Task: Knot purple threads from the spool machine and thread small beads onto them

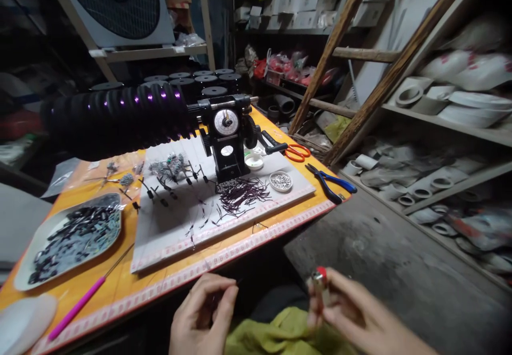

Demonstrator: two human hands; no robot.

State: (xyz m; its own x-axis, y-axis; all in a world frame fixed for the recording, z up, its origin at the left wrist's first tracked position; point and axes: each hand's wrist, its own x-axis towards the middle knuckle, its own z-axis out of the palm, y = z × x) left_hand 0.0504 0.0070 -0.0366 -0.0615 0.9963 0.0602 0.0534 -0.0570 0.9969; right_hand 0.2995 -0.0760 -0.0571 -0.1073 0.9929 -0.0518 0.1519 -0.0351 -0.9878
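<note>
Below the table's front edge, over a yellow-green cloth (280, 333) on my lap, both hands are held close together. My left hand (202, 315) has its fingers curled and pinched on something thin and dark that I cannot make out. My right hand (352, 312) grips a small lighter (319, 280) with a red top and a metal cap, thumb near the top. On the orange table (160, 285) above lies a white mat (208, 222) with a pile of short dark purple wire pieces (242, 192).
A black hand-crank winding machine (228, 136) with a dial stands on the mat, a long black coil (120, 118) running left. A tray of dark parts (72, 237), a pink-handled tool (84, 299), a small tin (280, 180), orange scissors (296, 152) and blue pliers (332, 183) lie around. A wooden ladder (360, 67) leans at right.
</note>
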